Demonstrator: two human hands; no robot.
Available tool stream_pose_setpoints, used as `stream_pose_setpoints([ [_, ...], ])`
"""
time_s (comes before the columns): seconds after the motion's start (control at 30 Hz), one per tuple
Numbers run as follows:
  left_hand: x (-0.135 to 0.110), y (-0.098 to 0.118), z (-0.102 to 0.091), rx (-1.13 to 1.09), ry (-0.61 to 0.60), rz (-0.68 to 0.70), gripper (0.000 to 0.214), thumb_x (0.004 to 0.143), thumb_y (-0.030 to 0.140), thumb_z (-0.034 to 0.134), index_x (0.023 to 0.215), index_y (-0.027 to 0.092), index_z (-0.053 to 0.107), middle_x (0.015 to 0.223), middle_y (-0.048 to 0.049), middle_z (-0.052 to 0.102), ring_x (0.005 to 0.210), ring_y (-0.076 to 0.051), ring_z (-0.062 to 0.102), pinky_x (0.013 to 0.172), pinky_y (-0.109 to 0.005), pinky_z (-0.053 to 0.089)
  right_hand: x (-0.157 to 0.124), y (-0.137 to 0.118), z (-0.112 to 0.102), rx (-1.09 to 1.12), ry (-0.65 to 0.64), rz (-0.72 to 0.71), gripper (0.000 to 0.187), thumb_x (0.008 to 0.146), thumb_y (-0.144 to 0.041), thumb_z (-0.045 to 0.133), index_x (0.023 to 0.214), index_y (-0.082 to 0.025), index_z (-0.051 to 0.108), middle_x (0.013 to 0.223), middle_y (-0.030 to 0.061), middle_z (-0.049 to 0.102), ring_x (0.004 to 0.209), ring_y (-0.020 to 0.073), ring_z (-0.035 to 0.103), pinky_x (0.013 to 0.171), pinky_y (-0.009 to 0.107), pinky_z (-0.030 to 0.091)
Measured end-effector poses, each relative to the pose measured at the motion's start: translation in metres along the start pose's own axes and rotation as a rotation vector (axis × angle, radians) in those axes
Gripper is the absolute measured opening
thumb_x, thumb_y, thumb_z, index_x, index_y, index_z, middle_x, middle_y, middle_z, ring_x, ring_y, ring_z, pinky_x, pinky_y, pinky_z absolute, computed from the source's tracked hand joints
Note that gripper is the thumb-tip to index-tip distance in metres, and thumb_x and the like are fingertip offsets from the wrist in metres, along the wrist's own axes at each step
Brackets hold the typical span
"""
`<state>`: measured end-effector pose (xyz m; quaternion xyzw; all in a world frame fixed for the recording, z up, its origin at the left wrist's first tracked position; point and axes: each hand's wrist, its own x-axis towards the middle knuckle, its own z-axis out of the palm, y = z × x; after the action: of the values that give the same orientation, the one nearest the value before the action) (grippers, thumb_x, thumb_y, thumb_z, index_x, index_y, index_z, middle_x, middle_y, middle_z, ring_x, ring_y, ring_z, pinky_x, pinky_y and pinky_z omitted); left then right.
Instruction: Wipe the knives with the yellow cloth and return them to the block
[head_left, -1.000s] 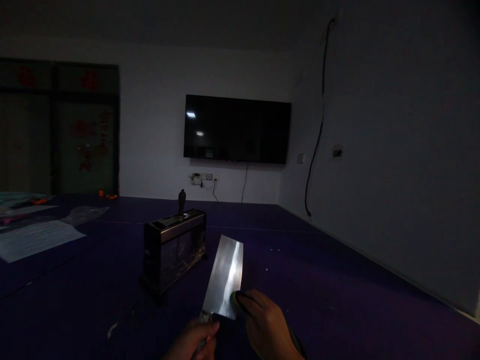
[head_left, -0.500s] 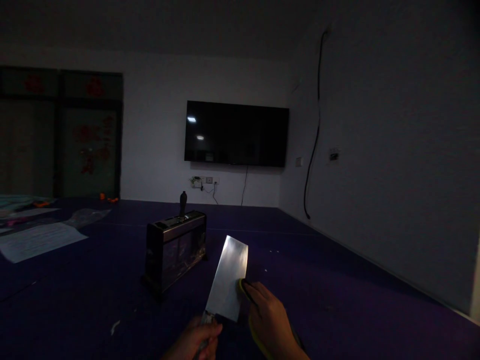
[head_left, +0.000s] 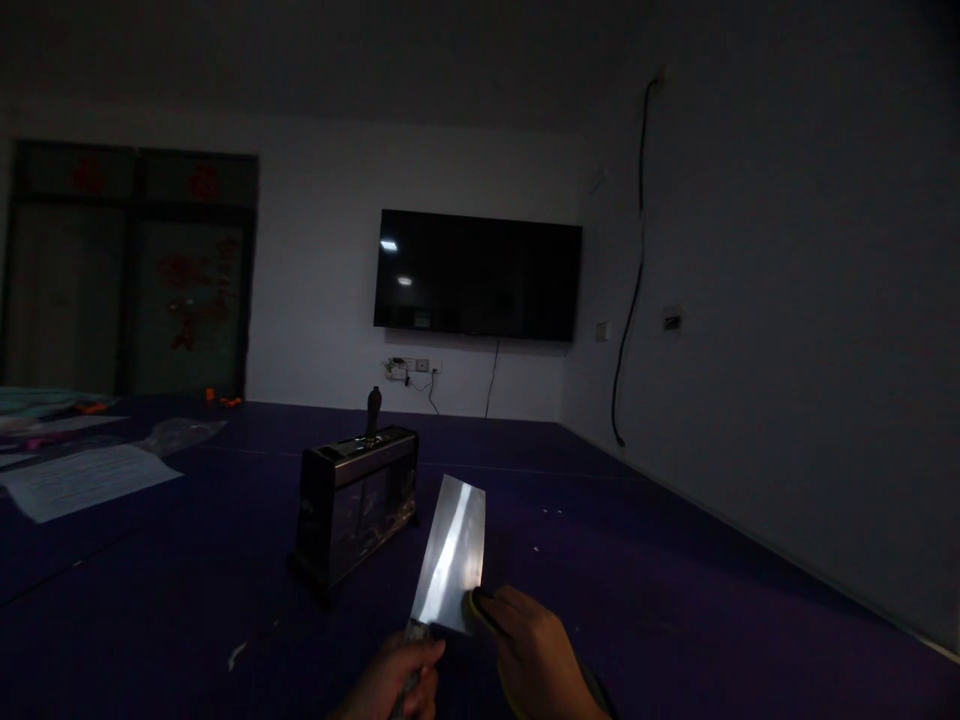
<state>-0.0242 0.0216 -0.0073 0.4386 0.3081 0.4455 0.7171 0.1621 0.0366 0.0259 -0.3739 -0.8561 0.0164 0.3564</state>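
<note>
My left hand (head_left: 394, 675) is wrapped around the handle of a cleaver (head_left: 451, 550). Its broad steel blade points up and away from me, and a bright streak of light runs along it. My right hand (head_left: 538, 650) grips a dark cloth with a yellow edge (head_left: 480, 615). The cloth touches the blade's right side near its lower corner. Beyond the cleaver, to the left, stands a black knife block (head_left: 358, 510) with clear sides. One dark-handled tool (head_left: 373, 412) sticks up out of its top.
The purple tabletop (head_left: 600, 580) bears a few white scraps. On the left lie printed paper (head_left: 94, 478), clear plastic (head_left: 180, 435) and small orange things (head_left: 94, 408). A television (head_left: 480, 275) hangs on the far wall, and a black cable (head_left: 628, 310) runs down the right wall.
The cloth in my right hand has slid down the blade's right side towards the handle. The blade has turned slightly, so light now streaks along it. My view has shifted a little.
</note>
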Motion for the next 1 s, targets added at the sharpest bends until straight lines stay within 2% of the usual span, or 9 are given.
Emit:
stream_pose_setpoints([
  [0.1,-0.003,-0.001,0.001,-0.021,0.003,-0.015,0.048,0.047,0.058,0.068,0.047,0.021,0.037,0.023,0.0111,0.027,0.017,-0.005,0.026,0.025,-0.015,0.009,0.000,-0.002,-0.001,-0.013,-0.001,-0.017,0.032,0.081,-0.006,0.043,0.098,-0.023,0.064,0.083,0.0035,0.065,0.074,0.0151,0.060,0.067,0.022,0.043],
  [0.3,-0.007,-0.003,0.002,0.009,0.011,0.026,0.041,0.061,0.053,0.061,0.052,0.021,0.038,0.025,0.0120,0.026,0.018,-0.005,0.026,0.027,-0.015,0.012,0.000,-0.003,-0.001,-0.030,0.016,-0.016,0.039,0.078,-0.004,0.042,0.106,-0.024,0.062,0.090,0.0040,0.066,0.079,0.0158,0.060,0.072,0.023,0.044],
  [0.5,0.001,-0.005,0.000,0.041,-0.004,0.025,0.043,0.050,0.055,0.065,0.045,0.020,0.040,0.022,0.0105,0.026,0.016,-0.005,0.026,0.024,-0.016,0.011,-0.001,0.002,0.000,-0.032,0.032,0.046,0.039,0.079,-0.007,0.042,0.107,-0.024,0.062,0.092,0.0040,0.066,0.082,0.0158,0.061,0.072,0.022,0.045],
  [0.67,0.001,-0.004,0.001,0.061,-0.007,0.000,0.042,0.046,0.054,0.068,0.044,0.020,0.042,0.022,0.0095,0.028,0.016,-0.006,0.027,0.022,-0.017,0.011,-0.001,0.005,-0.001,-0.064,0.046,0.108,0.044,0.074,-0.005,0.041,0.109,-0.022,0.061,0.099,0.0060,0.066,0.088,0.0175,0.061,0.077,0.024,0.045],
  [0.8,0.001,-0.005,0.000,0.079,-0.008,0.003,0.042,0.047,0.053,0.066,0.042,0.020,0.041,0.022,0.0096,0.026,0.016,-0.006,0.027,0.022,-0.017,0.010,0.000,0.005,-0.002,-0.070,0.058,0.134,0.045,0.074,-0.005,0.041,0.111,-0.020,0.060,0.102,0.0071,0.065,0.090,0.0182,0.061,0.078,0.024,0.046],
  [1.0,0.003,-0.007,-0.003,0.116,-0.054,0.032,0.050,0.055,0.052,0.062,0.032,0.020,0.031,0.020,0.0076,0.022,0.016,-0.006,0.027,0.024,-0.016,0.008,0.000,0.003,-0.003,-0.067,0.079,0.156,0.044,0.074,-0.006,0.040,0.110,-0.020,0.059,0.098,0.0069,0.066,0.085,0.0182,0.063,0.072,0.025,0.047],
])
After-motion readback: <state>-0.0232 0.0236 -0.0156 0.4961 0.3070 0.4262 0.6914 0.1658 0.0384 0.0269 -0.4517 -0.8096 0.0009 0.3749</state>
